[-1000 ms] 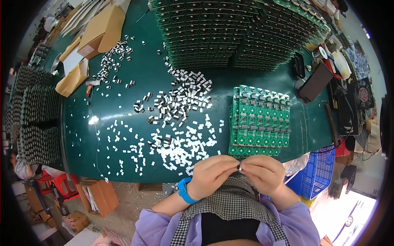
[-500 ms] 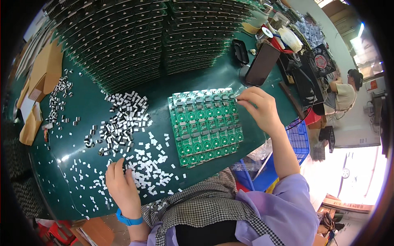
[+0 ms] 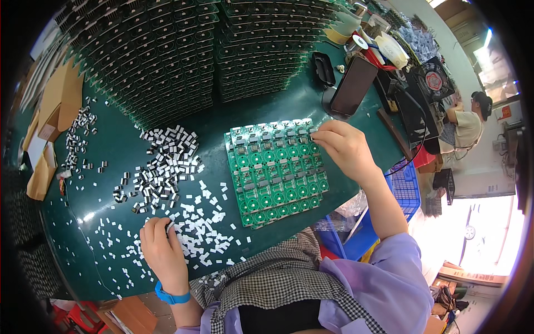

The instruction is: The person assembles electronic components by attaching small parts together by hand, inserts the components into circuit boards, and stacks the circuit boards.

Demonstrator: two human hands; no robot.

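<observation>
A panel of green circuit boards (image 3: pixel 278 172), with rows of round outlines and small grey parts, lies on the green table. At its upper right corner my right hand (image 3: pixel 347 150) is closed in a pinch, fingertips against the board; whatever they hold is too small and covered to name. To the left, my left hand (image 3: pixel 162 250) is closed with thumb and fingers around a small black-and-white component (image 3: pixel 169 225). It hovers beside scattered white pieces (image 3: pixel 203 231). Farther back is a heap of black-and-white components (image 3: pixel 172 158).
Tall stacks of green circuit boards (image 3: pixel 167 61) stand at the back. A phone (image 3: pixel 354 86) and a black case (image 3: pixel 323 69) are at the far right. A cardboard box (image 3: pixel 60 103) lies left. A blue crate (image 3: pixel 403 192) is beside the table. Another person (image 3: pixel 467 125) sits farther off.
My right hand has moved slightly left, bringing its fingertips onto the board's upper right corner. My left hand has shifted only a little, with the small component showing more clearly at its fingertips.
</observation>
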